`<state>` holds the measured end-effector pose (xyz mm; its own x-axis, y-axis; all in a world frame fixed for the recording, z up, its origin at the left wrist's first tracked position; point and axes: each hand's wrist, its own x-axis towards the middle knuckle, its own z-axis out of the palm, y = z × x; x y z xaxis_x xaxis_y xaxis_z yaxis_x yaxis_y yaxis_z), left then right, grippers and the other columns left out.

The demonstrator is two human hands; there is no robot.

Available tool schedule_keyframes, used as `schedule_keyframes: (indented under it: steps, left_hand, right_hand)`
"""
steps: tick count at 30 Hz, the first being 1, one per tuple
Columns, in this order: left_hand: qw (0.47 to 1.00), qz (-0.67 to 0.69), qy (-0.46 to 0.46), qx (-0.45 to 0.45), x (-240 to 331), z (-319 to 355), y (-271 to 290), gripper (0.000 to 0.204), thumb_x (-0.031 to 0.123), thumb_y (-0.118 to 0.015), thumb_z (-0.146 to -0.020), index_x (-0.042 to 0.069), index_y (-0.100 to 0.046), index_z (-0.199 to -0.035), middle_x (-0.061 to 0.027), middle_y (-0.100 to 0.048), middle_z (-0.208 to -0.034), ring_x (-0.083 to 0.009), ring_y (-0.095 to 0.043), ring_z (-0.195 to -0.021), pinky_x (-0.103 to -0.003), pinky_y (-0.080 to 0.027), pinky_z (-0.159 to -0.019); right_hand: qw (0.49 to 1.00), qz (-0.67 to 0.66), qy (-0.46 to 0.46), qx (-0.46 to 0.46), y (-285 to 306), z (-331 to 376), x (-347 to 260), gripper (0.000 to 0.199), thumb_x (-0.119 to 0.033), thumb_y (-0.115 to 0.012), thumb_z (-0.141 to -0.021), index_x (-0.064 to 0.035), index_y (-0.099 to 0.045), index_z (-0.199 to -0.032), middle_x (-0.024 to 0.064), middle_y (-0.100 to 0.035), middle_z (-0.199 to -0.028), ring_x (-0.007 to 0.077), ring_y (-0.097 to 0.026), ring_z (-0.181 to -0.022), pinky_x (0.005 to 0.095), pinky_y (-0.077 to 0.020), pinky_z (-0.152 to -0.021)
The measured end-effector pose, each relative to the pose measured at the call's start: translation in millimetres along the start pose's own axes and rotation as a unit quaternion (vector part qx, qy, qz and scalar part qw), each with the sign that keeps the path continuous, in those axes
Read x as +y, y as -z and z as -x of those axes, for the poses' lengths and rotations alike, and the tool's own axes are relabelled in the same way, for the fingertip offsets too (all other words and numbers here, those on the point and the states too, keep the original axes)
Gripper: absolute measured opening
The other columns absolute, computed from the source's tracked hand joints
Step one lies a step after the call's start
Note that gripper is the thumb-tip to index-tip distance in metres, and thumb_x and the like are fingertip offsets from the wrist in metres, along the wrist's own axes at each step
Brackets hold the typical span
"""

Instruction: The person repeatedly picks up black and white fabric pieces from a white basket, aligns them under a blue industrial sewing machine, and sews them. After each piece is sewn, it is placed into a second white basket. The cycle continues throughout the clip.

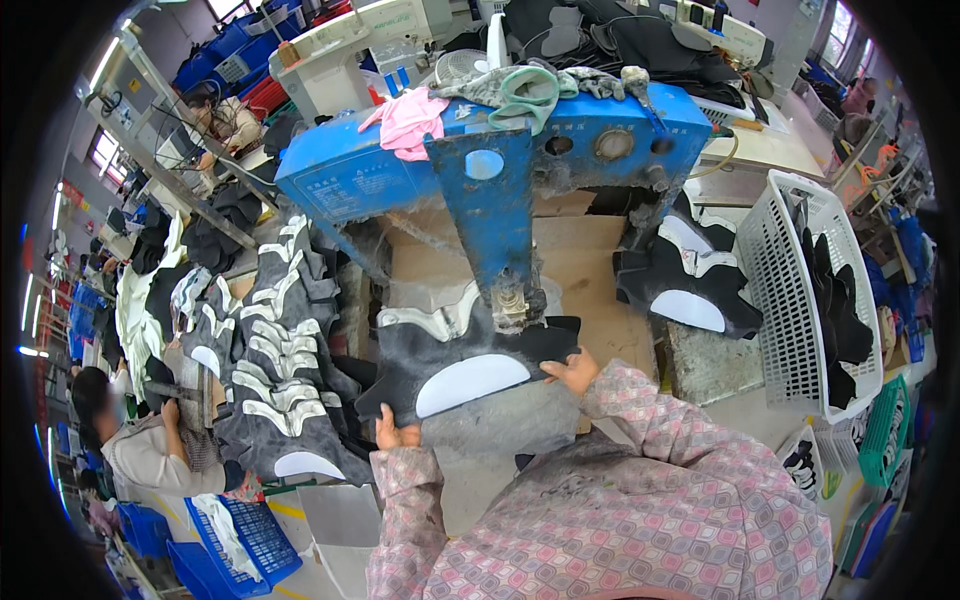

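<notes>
A dark flat shoe upper (pixel 468 352), with a white half-moon patch and a pale curved strip, lies under the head (pixel 512 305) of a blue machine (pixel 480 215). My left hand (pixel 397 430) grips its near left edge, thumb uppermost. At its right end my right hand (pixel 572 372) pinches the black edge between thumb and fingers. The fingers beneath the piece are partly hidden. A worn grey plate (pixel 505 418) extends toward me below the upper. To the left lies a layered row of similar uppers (pixel 285 355); a few more (pixel 690 270) rest on the right.
A white basket (pixel 835 370) with dark pieces stands at the right. A pink cloth (pixel 408 122) and a green-edged grey cloth (pixel 530 95) lie on the machine's top. A co-worker (pixel 145 440) sits at the left, near blue crates (pixel 270 540).
</notes>
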<state>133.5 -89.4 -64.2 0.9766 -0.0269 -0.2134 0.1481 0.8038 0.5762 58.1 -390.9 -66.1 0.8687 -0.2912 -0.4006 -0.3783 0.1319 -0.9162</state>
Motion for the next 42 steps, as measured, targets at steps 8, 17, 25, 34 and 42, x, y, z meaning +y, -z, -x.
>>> schedule_keyframes:
  steps: [8,17,25,34,42]
  left_hand:
    - [0.994,-0.059,0.059,0.072,-6.3,-34.6,-2.5,0.027,0.013,-0.050,-0.081,0.005,-0.044,-0.106,-0.0126,-0.052,-0.103,-0.0285,-0.051,-0.094,-0.045,-0.042,-0.079]
    - [0.964,0.146,0.152,-0.165,-57.6,-8.4,-14.0,0.058,0.050,-0.040,-0.078,0.011,-0.035,-0.121,-0.0086,-0.041,-0.120,-0.0259,-0.037,-0.112,-0.043,-0.032,-0.090]
    - [0.949,0.162,0.256,-0.089,-140.7,4.0,-47.1,0.038,0.031,-0.031,-0.084,0.005,-0.044,-0.109,-0.0108,-0.048,-0.112,-0.0259,-0.043,-0.105,-0.043,-0.032,-0.090]
    - [0.885,0.183,0.422,-0.074,-179.9,70.1,-73.3,0.039,0.031,-0.031,-0.084,0.004,-0.046,-0.107,-0.0138,-0.047,-0.112,-0.0316,-0.044,-0.103,-0.045,-0.034,-0.088]
    - [0.914,0.164,0.357,-0.098,-162.2,17.3,-64.7,0.036,0.027,-0.030,-0.084,0.003,-0.042,-0.107,-0.0161,-0.047,-0.109,-0.0325,-0.045,-0.101,-0.047,-0.035,-0.087]
  right_hand:
    - [0.979,-0.168,-0.039,-0.105,29.6,-3.8,-39.5,0.060,-0.032,-0.066,-0.068,0.0015,-0.040,-0.110,0.0097,-0.052,-0.099,0.0181,-0.052,-0.087,0.0291,-0.0416,-0.076]
    - [0.989,-0.058,0.109,0.077,31.9,68.0,-17.6,0.034,-0.020,-0.054,-0.079,0.0004,-0.049,-0.106,0.0060,-0.054,-0.097,0.0129,-0.051,-0.085,0.0256,-0.0435,-0.070]
    - [0.982,-0.083,0.145,0.086,20.5,112.6,-31.7,0.032,-0.016,-0.049,-0.082,0.0016,-0.046,-0.109,0.0084,-0.055,-0.094,0.0157,-0.053,-0.078,0.0271,-0.0442,-0.064]
    - [0.966,0.090,0.164,0.181,63.9,203.9,-34.8,0.027,-0.009,-0.044,-0.081,0.0048,-0.049,-0.104,0.0116,-0.054,-0.098,0.0205,-0.050,-0.089,0.0301,-0.0366,-0.080]
    - [0.981,0.040,0.163,0.096,29.5,167.1,-51.5,0.023,-0.013,-0.045,-0.083,0.0019,-0.047,-0.101,0.0108,-0.056,-0.086,0.0182,-0.056,-0.063,0.0267,-0.0468,-0.049]
